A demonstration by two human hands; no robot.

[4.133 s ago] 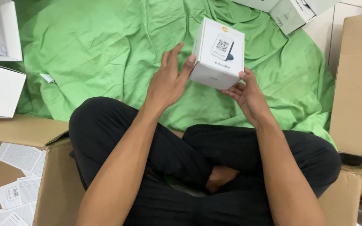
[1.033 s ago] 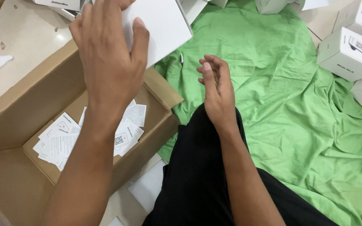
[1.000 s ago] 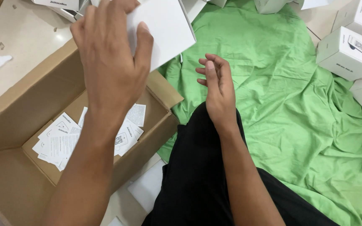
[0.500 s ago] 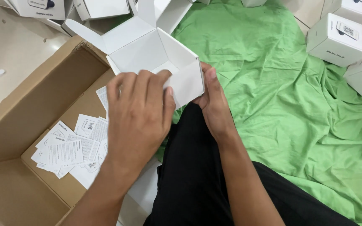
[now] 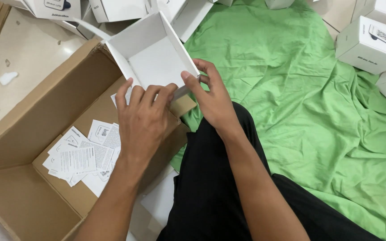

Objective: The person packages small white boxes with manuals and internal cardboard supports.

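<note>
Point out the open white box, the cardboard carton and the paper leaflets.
open white box (image 5: pixel 157 62): head view, on its bare inner floor.
cardboard carton (image 5: pixel 45 107): head view, on its left inner wall.
paper leaflets (image 5: pixel 79 158): head view, on the top sheet.

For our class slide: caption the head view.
Both hands, left and right, hold an open white box above a cardboard carton.
</note>
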